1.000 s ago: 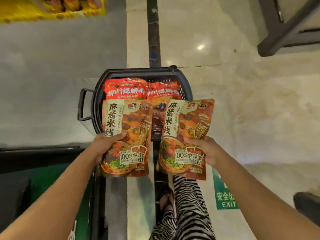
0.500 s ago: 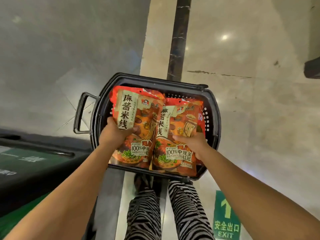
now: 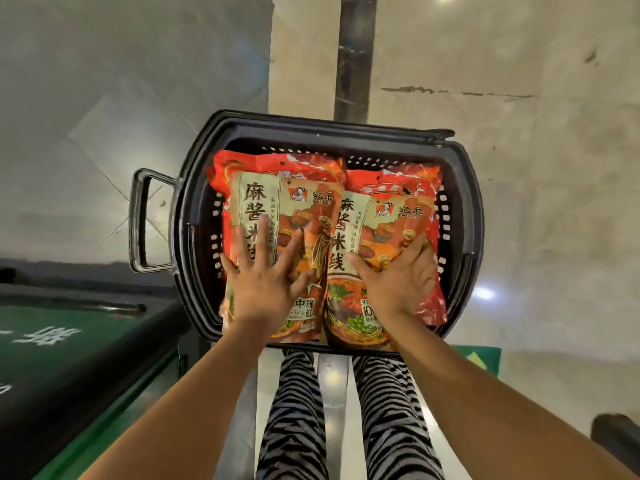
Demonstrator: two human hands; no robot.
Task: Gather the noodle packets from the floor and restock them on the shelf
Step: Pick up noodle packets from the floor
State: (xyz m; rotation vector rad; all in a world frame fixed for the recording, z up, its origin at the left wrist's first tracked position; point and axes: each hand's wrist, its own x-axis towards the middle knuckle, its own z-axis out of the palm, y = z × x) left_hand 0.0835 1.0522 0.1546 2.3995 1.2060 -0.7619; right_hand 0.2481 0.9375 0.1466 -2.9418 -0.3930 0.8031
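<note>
Two stages make up this job, and by the look of things only the first is well in hand. Pale polished floor [image 3: 519,237] fills most of the frame, and no loose packet shows anywhere on the visible part of it. A dark, green-topped cabinet [image 3: 69,341] takes up the lower left. At the centre sits a black plastic basket [image 3: 464,188] with its side handle [image 3: 138,220] jutting toward the left of the frame. Inside it, red packets [image 3: 277,164] lie at the bottom, their top edges showing along the upper side, and two beige-and-orange noodle packets lie face up on top of them, the left packet [image 3: 298,209] just overlapping the right packet [image 3: 391,216] down the middle. The left hand [image 3: 266,285] lies flat on the left packet with its fingers spread wide, pressing rather than gripping. The right hand [image 3: 401,282] rests the same way on the right packet, thumb out, fingers straight and holding nothing. So the packets seem to be settling into the basket, gathered but not yet shelved. No shelf appears in view, so the restocking half looks wholly undone: the basket must be carried there and emptied. Whether more packets lie outside the frame cannot be told.
</note>
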